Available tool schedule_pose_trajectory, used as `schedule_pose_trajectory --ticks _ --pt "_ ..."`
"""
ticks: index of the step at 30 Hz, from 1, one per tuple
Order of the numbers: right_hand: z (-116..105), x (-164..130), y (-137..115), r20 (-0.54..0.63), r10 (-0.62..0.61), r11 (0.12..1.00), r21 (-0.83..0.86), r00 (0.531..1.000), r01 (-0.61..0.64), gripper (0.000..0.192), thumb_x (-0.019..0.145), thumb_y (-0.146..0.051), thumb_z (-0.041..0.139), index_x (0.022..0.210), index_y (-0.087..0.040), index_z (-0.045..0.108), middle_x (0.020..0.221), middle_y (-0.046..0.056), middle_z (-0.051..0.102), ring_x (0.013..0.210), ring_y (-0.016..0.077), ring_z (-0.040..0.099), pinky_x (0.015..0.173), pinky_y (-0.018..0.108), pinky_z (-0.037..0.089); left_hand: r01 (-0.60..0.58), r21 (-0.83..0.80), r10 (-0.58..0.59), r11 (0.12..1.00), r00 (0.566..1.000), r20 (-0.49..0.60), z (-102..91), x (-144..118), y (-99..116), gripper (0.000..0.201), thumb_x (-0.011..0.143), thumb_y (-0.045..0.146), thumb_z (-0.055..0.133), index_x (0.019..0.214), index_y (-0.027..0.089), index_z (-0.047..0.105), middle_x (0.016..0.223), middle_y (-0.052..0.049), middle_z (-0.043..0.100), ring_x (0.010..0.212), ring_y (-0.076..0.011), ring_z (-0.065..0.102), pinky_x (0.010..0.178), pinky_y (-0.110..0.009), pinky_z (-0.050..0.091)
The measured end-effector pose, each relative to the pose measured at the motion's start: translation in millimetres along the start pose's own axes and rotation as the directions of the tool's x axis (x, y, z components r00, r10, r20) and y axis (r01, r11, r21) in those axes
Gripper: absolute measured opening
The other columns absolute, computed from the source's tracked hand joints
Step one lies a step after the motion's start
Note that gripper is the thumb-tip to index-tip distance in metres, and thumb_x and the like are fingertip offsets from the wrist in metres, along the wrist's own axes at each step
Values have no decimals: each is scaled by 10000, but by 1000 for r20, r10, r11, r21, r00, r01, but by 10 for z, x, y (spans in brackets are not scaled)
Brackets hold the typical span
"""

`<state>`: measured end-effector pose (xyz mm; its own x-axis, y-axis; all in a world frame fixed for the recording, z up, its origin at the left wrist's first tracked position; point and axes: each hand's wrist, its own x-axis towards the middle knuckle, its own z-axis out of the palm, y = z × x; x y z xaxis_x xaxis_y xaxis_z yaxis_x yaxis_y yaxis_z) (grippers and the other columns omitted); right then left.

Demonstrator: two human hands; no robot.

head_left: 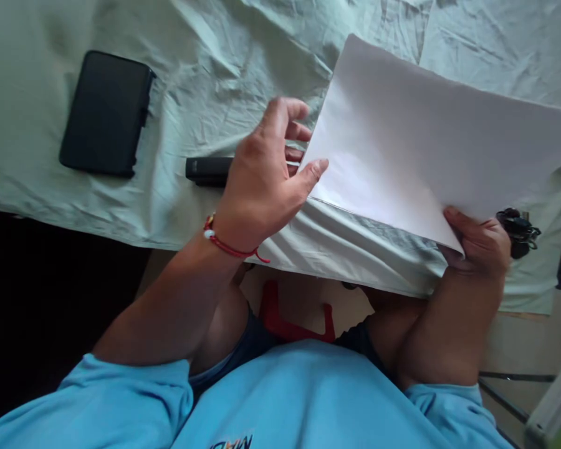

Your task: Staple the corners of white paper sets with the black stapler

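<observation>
My right hand (484, 243) holds a stack of white paper sheets (416, 137) by its near edge, the thumb on top and the fingers underneath. The sheets are blank on the side I see and tilt above the cloth. At their left edge is my left hand (266, 168), its fingers loosely bent and apart. Its thumb lies over the paper's corner, while the upper fingertips stop just short of the edge. A red string bracelet (234, 249) circles my left wrist. Behind that hand, a black oblong object (208, 169) is partly hidden.
A black flat case (106, 113) lies at the left on the wrinkled pale green cloth (191, 37) covering the table. A bunch of keys (518, 232) rests beside my right hand. Something red (278, 312) shows below the table edge, between my legs.
</observation>
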<state>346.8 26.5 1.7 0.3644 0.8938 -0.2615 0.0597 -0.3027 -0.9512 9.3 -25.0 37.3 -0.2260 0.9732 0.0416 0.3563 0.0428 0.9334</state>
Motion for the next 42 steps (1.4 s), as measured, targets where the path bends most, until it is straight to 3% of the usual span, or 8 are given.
schedule_pose_trajectory --ticks 5,11,15,19,22,26,35,42 --pt "185 -22 6 33 68 997 26 997 -69 507 426 -279 997 857 -146 764 941 67 784 811 199 740 690 292 659 -92 -33 85 995 983 -165 -179 42 -64 134 1016 342 698 1093 277 609 1176 -51 719 1143 -198 719 984 -333 616" --pt "337 -12 50 42 53 998 41 998 -55 572 361 -266 1011 873 -141 790 948 74 803 738 163 721 636 248 626 -68 -46 54 997 967 -250 -208 196 -424 301 1008 522 741 1043 249 618 1031 18 725 948 -169 681 932 -400 580" --pt "348 1 86 67 36 998 41 997 -39 563 381 -292 1025 876 -151 797 966 70 809 777 167 738 675 247 634 -23 55 34 998 980 -199 -228 218 -484 251 1060 511 626 1059 260 623 1085 10 739 1001 -195 667 960 -419 515" --pt "373 -9 72 61 42 999 25 997 -43 567 384 -310 1034 872 -145 796 939 72 806 757 154 726 645 223 607 94 316 1 944 958 -288 -295 234 -402 164 1036 370 614 943 239 646 991 8 734 938 -186 622 962 -400 470" --pt "406 -29 53 53 56 998 8 997 -56 546 381 -319 1032 845 -159 794 909 55 802 702 143 697 577 218 566 193 483 -75 854 965 -252 -329 272 -408 189 1003 390 591 926 249 690 1059 -47 764 1035 -264 627 1002 -460 430" --pt "424 -45 60 64 55 998 1 996 -55 525 404 -322 1026 852 -171 797 903 49 800 687 149 687 584 244 569 266 456 -215 849 963 -161 -315 310 -469 340 957 575 611 921 260 734 1072 -79 790 1257 -387 581 1047 -498 380" --pt "382 -16 89 85 32 999 13 996 -34 552 396 -325 1031 872 -163 805 978 69 810 791 164 729 690 250 614 123 419 -115 900 992 -44 -199 277 -435 303 946 467 641 713 275 619 813 -66 724 1146 -331 624 1100 -434 427" --pt "393 -32 69 84 35 999 32 996 -38 573 376 -327 1036 872 -147 813 958 76 809 749 150 717 659 236 604 51 736 -130 675 990 51 -60 237 -399 333 1079 353 444 1110 218 746 1253 -158 764 1203 -381 685 977 -497 518"
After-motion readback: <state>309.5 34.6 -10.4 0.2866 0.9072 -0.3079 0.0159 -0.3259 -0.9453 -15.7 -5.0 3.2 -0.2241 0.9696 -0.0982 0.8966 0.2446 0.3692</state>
